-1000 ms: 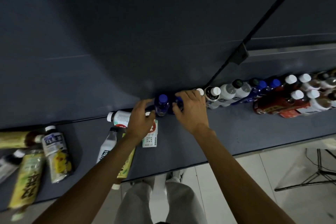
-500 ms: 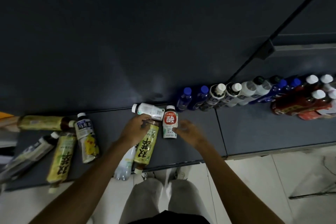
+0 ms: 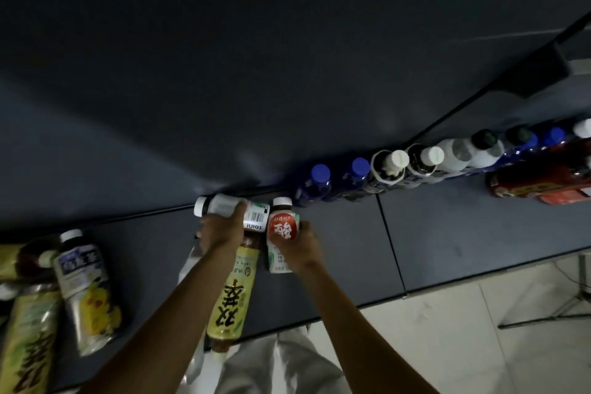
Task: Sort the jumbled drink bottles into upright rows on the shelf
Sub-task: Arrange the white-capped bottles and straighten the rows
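White juice bottle (image 3: 235,209) gripped in left hand (image 3: 220,230); red-label bottle (image 3: 283,233) in right hand (image 3: 302,248) (stand each upright beside blue-capped row (image 3: 339,182))

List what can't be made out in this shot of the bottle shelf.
- Clear bottle, head view: mostly hidden under the left hand and its forearm.
- Red bottles, head view: cut off by the right edge.
- Yellow tea bottle, head view: cut off at the bottom-left corner, label blurred.
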